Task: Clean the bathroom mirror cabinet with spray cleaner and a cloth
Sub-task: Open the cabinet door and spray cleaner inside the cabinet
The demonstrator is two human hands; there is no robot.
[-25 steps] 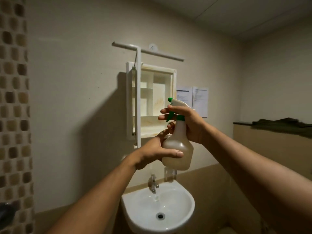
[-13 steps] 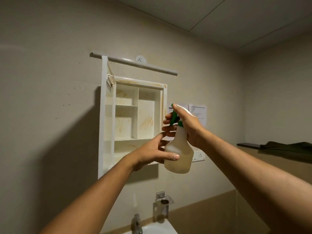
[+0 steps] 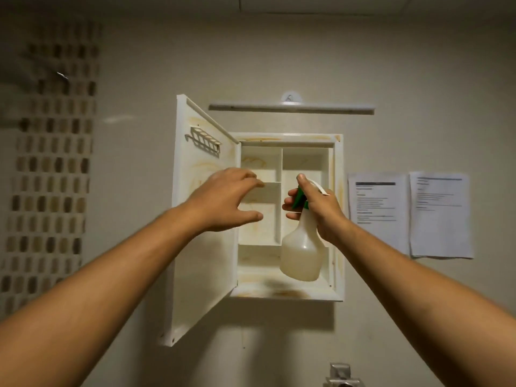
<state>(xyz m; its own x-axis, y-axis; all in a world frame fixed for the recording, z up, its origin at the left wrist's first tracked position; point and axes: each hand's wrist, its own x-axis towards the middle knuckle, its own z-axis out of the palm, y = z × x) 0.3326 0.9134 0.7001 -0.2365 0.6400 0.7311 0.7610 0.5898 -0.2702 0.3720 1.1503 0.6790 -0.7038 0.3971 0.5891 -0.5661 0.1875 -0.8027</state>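
The white mirror cabinet (image 3: 337,219) hangs on the wall, its door (image 3: 206,247) swung open to the left. Yellowish stains mark the shelves and the door's inner face. My right hand (image 3: 318,208) grips the neck of a translucent spray bottle (image 3: 303,252) with a green trigger, held upright in front of the cabinet's right compartment. My left hand (image 3: 226,199) hovers open, fingers spread, in front of the left shelves and holds nothing. No cloth is visible.
A white light bar (image 3: 291,108) runs above the cabinet. Two printed paper sheets (image 3: 410,216) hang on the wall to the right. A mosaic tile strip (image 3: 50,163) covers the left wall. A metal fitting (image 3: 339,375) shows at the bottom edge.
The view has swung to face the cabinet squarely and higher, so the sink has left the frame. My left hand let go of the bottle's body and rose to the left.
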